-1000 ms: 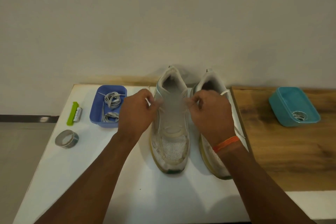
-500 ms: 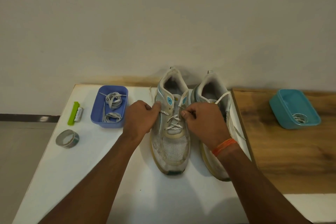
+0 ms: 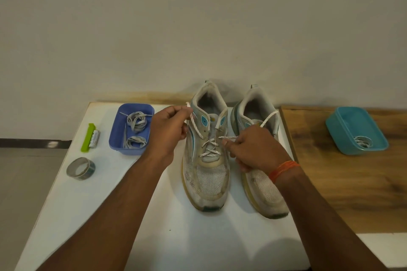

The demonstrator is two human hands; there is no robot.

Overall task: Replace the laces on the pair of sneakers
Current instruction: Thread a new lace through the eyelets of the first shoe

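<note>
Two sneakers (image 3: pixel 207 160) stand side by side on the table (image 3: pixel 99 204). Left of them sits a tub (image 3: pixel 132 130) of laces (image 3: pixel 135 120); further left, a tape roll (image 3: pixel 80 168). Another tub (image 3: pixel 356 130) sits far right.

A tape roll (image 3: pixel 80 168) lies near a green clip (image 3: pixel 88 137) and battery (image 3: pixel 95 138).

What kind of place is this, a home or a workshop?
Probably a plain indoor room set up for the job, not a real workshop: a white table against a bare wall, with sneakers and tubs of laces laid out.
</note>
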